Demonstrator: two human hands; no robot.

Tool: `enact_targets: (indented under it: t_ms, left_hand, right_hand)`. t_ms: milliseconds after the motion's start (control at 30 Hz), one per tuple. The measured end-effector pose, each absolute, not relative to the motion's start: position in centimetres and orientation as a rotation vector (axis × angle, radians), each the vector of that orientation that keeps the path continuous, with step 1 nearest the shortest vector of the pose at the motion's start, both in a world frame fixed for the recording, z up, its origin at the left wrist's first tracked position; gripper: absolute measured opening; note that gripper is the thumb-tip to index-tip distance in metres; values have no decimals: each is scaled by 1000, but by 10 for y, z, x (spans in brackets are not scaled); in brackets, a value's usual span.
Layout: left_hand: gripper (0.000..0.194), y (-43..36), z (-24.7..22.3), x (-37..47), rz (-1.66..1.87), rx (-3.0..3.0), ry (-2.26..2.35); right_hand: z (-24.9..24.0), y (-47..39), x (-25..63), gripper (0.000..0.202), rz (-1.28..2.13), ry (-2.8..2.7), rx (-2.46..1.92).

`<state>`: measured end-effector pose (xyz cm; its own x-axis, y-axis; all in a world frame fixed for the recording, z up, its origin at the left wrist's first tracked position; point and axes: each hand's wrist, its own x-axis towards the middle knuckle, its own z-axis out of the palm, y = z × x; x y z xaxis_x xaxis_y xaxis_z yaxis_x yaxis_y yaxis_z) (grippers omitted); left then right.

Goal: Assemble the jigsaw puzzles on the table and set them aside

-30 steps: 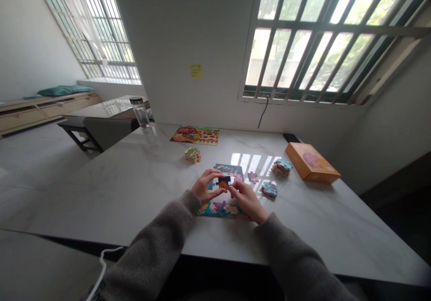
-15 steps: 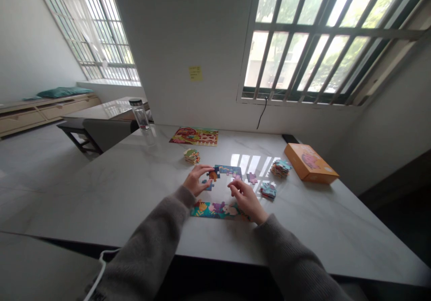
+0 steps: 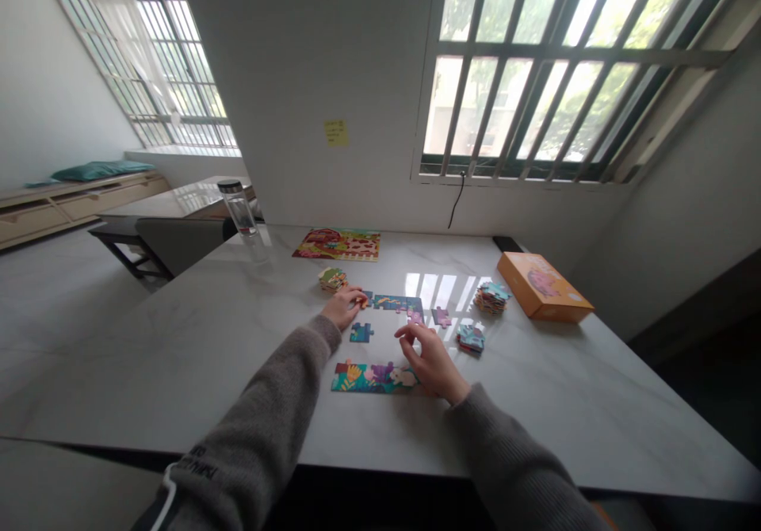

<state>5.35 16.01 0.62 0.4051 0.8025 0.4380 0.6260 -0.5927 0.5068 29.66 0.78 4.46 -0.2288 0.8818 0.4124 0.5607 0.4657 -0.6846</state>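
Note:
My left hand has its fingertips closed on a dark blue and orange puzzle piece, partly hidden by the fingers. That piece lies by the left end of the upper puzzle strip. Below it, a loose blue puzzle piece rests on the table. My right hand hovers with loosely bent fingers, thumb and index apart, nothing seen between them. It covers the right end of the lower puzzle strip, which shows leaves and a white rabbit. A purple puzzle piece lies right of the upper strip.
Stacks of puzzle pieces stand at the left, the right and nearer right. A farm picture lies at the back, a glass bottle at the far left corner. An orange box sits at the right.
My left hand has shifted slightly left and away from me with the orange-marked piece, uncovering the loose blue piece. My right hand stays near its place, its fingers now a little more apart.

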Motion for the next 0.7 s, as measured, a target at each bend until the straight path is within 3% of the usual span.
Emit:
enact_targets:
  t_ms: [700]
  left_hand:
    - [26, 161, -2, 55, 897, 2572, 1225]
  right_hand:
    - [46, 64, 290, 25, 163, -2415, -1201]
